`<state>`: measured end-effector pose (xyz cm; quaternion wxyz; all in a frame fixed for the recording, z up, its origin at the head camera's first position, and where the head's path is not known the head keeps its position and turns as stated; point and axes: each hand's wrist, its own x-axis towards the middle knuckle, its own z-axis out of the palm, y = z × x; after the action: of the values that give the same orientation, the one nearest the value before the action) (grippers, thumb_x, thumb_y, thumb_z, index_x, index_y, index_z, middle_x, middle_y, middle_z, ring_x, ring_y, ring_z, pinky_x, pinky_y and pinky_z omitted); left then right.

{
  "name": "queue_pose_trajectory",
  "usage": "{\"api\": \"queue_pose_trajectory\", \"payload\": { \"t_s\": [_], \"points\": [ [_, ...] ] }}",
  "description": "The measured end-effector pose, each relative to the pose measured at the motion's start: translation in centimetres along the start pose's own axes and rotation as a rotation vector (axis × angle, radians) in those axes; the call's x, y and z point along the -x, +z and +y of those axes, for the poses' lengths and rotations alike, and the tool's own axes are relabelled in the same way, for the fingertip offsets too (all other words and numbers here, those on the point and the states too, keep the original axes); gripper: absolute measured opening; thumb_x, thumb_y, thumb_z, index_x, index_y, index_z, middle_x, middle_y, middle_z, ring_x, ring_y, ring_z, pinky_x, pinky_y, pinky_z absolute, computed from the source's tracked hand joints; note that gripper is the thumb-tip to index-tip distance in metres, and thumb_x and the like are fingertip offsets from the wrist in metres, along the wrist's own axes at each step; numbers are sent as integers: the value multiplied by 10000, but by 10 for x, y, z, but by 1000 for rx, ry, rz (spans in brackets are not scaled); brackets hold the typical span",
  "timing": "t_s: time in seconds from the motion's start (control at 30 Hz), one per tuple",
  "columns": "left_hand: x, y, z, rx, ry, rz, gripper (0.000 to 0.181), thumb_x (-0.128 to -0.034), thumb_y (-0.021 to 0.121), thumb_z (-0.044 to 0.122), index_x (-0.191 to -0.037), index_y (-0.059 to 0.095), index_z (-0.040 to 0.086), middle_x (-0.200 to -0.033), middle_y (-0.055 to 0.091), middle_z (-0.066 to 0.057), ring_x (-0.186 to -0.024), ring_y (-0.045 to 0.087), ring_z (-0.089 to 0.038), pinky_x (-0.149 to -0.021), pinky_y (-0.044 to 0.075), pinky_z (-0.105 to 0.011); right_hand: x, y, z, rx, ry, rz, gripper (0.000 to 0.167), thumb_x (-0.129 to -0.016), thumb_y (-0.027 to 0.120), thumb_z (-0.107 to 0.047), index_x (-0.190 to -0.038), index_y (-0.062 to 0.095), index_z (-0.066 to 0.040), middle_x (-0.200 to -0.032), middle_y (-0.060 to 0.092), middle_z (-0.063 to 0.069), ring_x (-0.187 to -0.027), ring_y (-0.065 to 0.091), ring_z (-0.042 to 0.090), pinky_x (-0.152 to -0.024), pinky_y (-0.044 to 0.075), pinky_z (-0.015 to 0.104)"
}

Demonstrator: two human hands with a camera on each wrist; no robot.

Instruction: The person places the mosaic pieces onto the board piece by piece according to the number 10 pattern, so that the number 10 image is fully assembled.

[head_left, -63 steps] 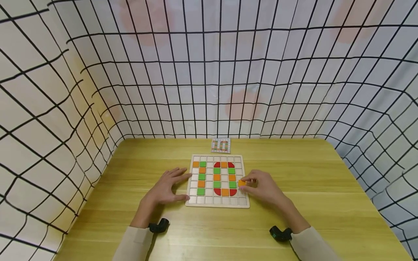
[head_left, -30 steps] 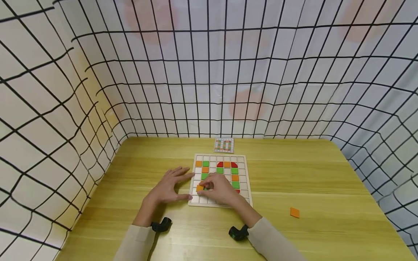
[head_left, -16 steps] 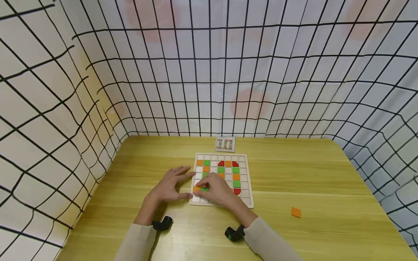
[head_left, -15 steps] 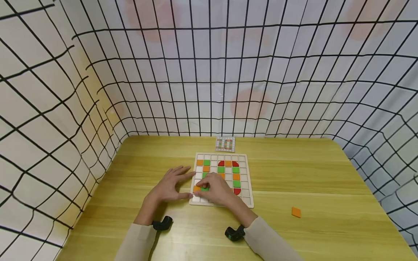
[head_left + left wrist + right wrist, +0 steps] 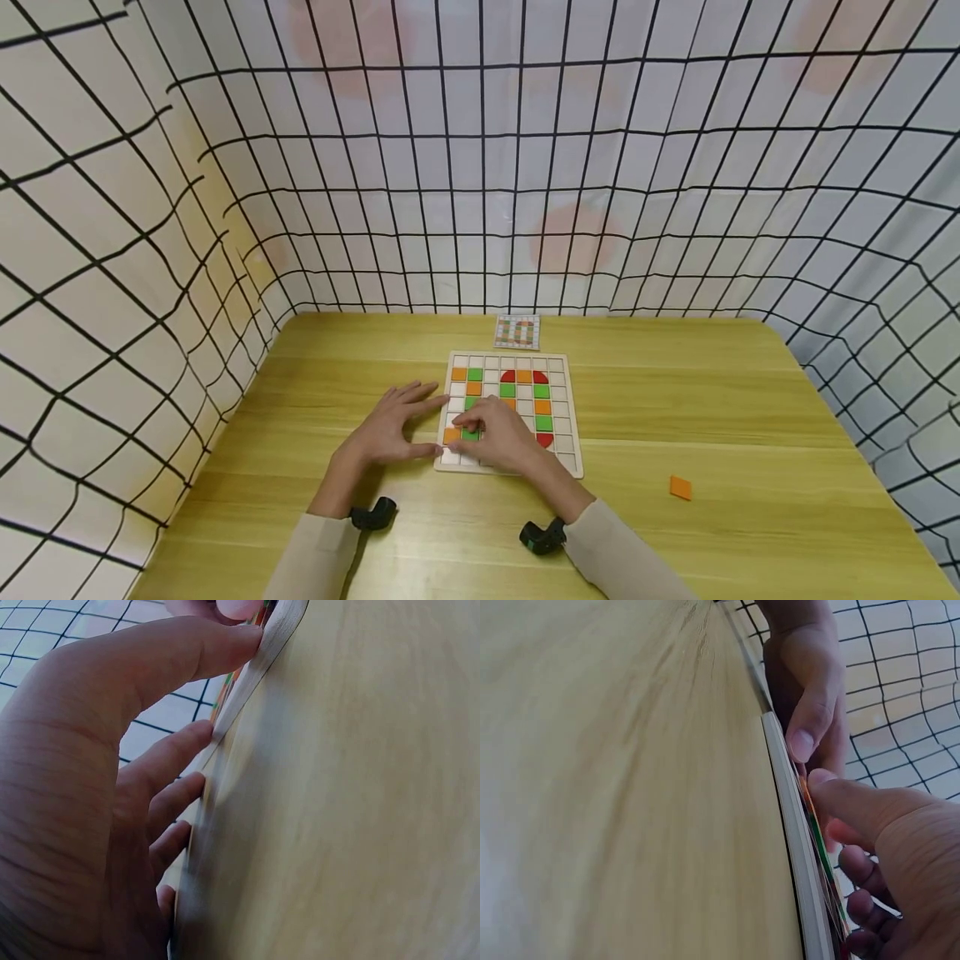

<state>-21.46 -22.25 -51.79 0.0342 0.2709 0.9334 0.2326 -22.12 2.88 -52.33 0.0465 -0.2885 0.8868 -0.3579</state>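
Observation:
A square white grid board lies on the table, bearing orange, green and red tiles. My left hand rests with spread fingers at its left edge, thumb and fingertips touching the rim. Over the board's lower left, my right hand pinches an orange tile, which lies at a cell left of a green tile. The right wrist view shows the right thumb against this tile, close to the left thumb. My right hand hides part of the tile pattern.
Behind the board lies a small pattern card with a similar coloured grid. A loose orange tile sits on the wooden table to the right. White sheets with black grid lines enclose the back and sides.
My right hand has carried an orange tile from the board's right edge to its lower left and lowered it. The loose orange tile has come into view. My left hand stays at the edge.

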Motion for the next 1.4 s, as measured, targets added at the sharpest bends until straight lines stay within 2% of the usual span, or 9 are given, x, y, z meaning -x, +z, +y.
{"api": "queue_pose_trajectory", "payload": {
  "t_s": [0.23, 0.4, 0.53, 0.7, 0.8, 0.93, 1.07, 1.2, 1.4],
  "points": [
    [-1, 2, -2, -3, 1, 5, 824, -830, 717, 580, -1553, 487, 257, -1674, 356, -80, -1566, 259, -390, -1252, 129, -687, 9, -15, 4, -37, 18, 39, 360, -841, 860, -391, -1132, 804, -187, -875, 654, -69, -825, 543, 109, -740, 468, 273],
    [-1, 2, -1, 9, -3, 17, 839, -816, 721, 583, -1551, 490, 250, -1671, 360, -91, -1564, 259, -400, -1251, 127, -689, 21, -29, 12, -37, 42, 46, 400, -835, 856, -436, -1153, 792, -201, -930, 652, -60, -871, 556, 131, -768, 482, 294],
    [-1, 2, -1, 12, 2, 24, 853, -811, 725, 584, -1554, 485, 243, -1669, 361, -96, -1562, 260, -407, -1249, 128, -693, 31, -41, 21, -28, 49, 62, 418, -824, 860, -454, -1150, 788, -202, -930, 659, -54, -910, 558, 130, -822, 486, 318],
    [0, 2, -1, 14, 10, 25, 856, -811, 727, 584, -1555, 484, 236, -1670, 359, -100, -1561, 262, -408, -1247, 129, -696, 46, -55, 36, -23, 60, 93, 474, -790, 876, -492, -1149, 791, -195, -942, 670, -60, -903, 573, 144, -811, 500, 324],
    [0, 2, -1, 14, 11, 21, 858, -810, 727, 583, -1555, 484, 232, -1672, 355, -101, -1563, 258, -407, -1248, 126, -695, 54, -64, 46, 3, 55, 114, 503, -772, 879, -523, -1158, 792, -211, -1011, 710, -78, -984, 606, 161, -868, 527, 371],
    [0, 2, -1, 6, 11, 21, 855, -813, 721, 586, -1556, 482, 236, -1672, 354, -101, -1562, 260, -407, -1247, 132, -694, 67, -77, 59, 11, 55, 137, 545, -752, 894, -517, -1175, 790, -190, -1093, 723, -53, -1040, 610, 185, -912, 530, 420],
    [-1, 3, -2, -1, 10, 19, 856, -816, 718, 597, -1558, 478, 242, -1674, 351, -99, -1563, 259, -405, -1248, 132, -692, 82, -91, 70, 9, 114, 141, 563, -744, 901, -514, -1192, 784, -193, -1028, 675, -32, -959, 566, 177, -832, 491, 363],
    [0, 3, -2, 1, 6, 17, 858, -815, 721, 603, -1558, 478, 249, -1677, 348, -88, -1567, 252, -398, -1250, 127, -690, 100, -104, 82, 48, 162, 162, 577, -743, 895, -534, -1211, 771, -219, -974, 636, -54, -920, 540, 149, -806, 469, 330],
    [0, 3, -2, 7, 10, 24, 850, -816, 725, 592, -1556, 481, 252, -1676, 352, -81, -1567, 253, -396, -1247, 131, -694, 128, -121, 103, 79, 153, 199, 594, -737, 909, -513, -1234, 756, -226, -1000, 651, -73, -931, 574, 130, -832, 512, 359]
  ]
}}
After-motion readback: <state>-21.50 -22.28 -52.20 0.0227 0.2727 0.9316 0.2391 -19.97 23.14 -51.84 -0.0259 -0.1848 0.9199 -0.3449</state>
